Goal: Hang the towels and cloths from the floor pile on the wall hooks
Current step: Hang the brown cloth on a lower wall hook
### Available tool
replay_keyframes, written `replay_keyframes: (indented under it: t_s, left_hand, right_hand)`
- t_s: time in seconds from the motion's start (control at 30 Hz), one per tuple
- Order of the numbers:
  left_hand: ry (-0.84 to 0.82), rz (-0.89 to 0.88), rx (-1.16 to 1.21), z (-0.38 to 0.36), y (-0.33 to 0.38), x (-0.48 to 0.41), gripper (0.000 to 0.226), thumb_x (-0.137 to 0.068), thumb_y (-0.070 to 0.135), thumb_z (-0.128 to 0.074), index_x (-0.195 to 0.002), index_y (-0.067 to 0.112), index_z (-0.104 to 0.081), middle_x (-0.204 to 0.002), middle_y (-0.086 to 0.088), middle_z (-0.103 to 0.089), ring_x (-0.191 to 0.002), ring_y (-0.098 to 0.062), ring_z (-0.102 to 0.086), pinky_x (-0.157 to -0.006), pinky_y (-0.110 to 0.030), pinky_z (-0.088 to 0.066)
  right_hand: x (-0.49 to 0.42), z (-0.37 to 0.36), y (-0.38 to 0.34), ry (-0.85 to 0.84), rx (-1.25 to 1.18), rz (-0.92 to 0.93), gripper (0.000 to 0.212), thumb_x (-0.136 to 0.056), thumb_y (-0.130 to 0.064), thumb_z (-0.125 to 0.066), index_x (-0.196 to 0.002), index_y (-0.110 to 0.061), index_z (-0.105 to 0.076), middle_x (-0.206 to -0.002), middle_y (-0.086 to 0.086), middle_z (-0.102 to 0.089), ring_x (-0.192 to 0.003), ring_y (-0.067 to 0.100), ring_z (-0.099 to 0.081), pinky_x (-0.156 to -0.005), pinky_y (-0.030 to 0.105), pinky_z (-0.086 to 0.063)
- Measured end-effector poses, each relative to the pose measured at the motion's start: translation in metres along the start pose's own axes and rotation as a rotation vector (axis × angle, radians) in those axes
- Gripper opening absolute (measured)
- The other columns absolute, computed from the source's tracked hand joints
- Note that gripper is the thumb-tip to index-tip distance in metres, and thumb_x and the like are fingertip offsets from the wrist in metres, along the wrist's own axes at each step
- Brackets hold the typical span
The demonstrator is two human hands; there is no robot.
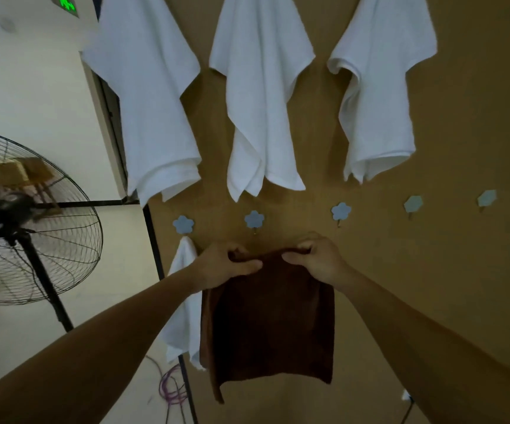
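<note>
1. While both hands pinch its bunched top edge, the dark brown terry cloth (269,325) hangs flat in front of the tan board wall (461,270). Whether it touches that wall cannot be told.
2. The left hand (223,267) has a tight grip on the cloth's upper left corner. The right hand (315,258) has the same closed grip on the upper right corner. Most fingertips are buried in the fold.
3. Three large white towels (263,102) hang in a row above. Their tops run off the upper edge of the view, so what holds them is cut off.
4. A small white cloth (183,301) hangs from the first pale blue flower-shaped hook (183,224) and covers its peg. The left forearm and the brown cloth hide part of its right side.
5. The second flower hook (254,219) sits just above the brown cloth's top edge, between the two hands, with its small peg bare.
6. The third flower hook (341,211) is up and to the right of the right hand, also bare. Two more blue hooks (413,204) follow farther right, small and hard to make out.
7. Bare wall lies to the right of the brown cloth.
8. To the left, a black frame post (152,240) marks the wall's edge. Beyond it stands a black wire-caged pedestal fan (27,221), cut off by the left edge.
9. Purple cables (171,390) lie low beside the post.
</note>
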State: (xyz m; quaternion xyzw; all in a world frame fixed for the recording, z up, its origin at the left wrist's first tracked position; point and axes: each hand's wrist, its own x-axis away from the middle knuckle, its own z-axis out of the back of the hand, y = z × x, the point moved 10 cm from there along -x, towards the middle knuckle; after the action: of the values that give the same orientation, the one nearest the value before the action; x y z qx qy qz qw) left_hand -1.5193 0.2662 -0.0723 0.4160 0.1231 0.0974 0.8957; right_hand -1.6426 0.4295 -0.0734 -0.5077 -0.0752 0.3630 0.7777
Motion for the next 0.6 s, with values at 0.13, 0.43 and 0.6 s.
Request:
replay_keyframes:
  t_s: [0.13, 0.43, 0.6]
  left_hand:
    - [0.092, 0.041, -0.098, 0.001, -0.011, -0.021, 0.026, -0.086, 0.043, -0.066, -0.082, 0.018, -0.072, -0.081, -0.003, -0.072, -0.078, -0.014, -0.067, -0.079, -0.031, -0.053]
    - [0.371, 0.088, -0.095, 0.023, -0.041, -0.062, 0.041, -0.092, 0.05, -0.053, -0.074, 0.015, -0.065, -0.064, -0.002, -0.065, -0.065, -0.012, -0.062, -0.067, -0.029, -0.05]
    - [0.477, 0.028, -0.229, 0.025, -0.045, -0.078, 0.04, -0.094, 0.054, -0.044, -0.06, 0.033, -0.042, -0.05, 0.012, -0.048, -0.051, -0.003, -0.049, -0.053, -0.023, -0.037]
  right_hand:
    - [-0.023, -0.008, 0.001, 0.015, 0.261, 0.086, 0.026, -0.087, -0.029, -0.068, -0.074, -0.007, -0.07, -0.078, 0.009, -0.069, -0.072, 0.02, -0.065, -0.07, 0.035, -0.053]
    - [-0.068, -0.035, 0.002, 0.025, 0.159, 0.107, 0.016, -0.09, -0.04, -0.063, -0.089, -0.024, -0.064, -0.092, -0.007, -0.068, -0.088, 0.012, -0.063, -0.082, 0.028, -0.05]
    - [-0.094, -0.02, 0.008, 0.257, 0.275, 0.093, 0.033, -0.089, -0.047, -0.061, -0.083, -0.015, -0.068, -0.075, 0.0, -0.068, -0.07, 0.013, -0.062, -0.069, 0.034, -0.052]
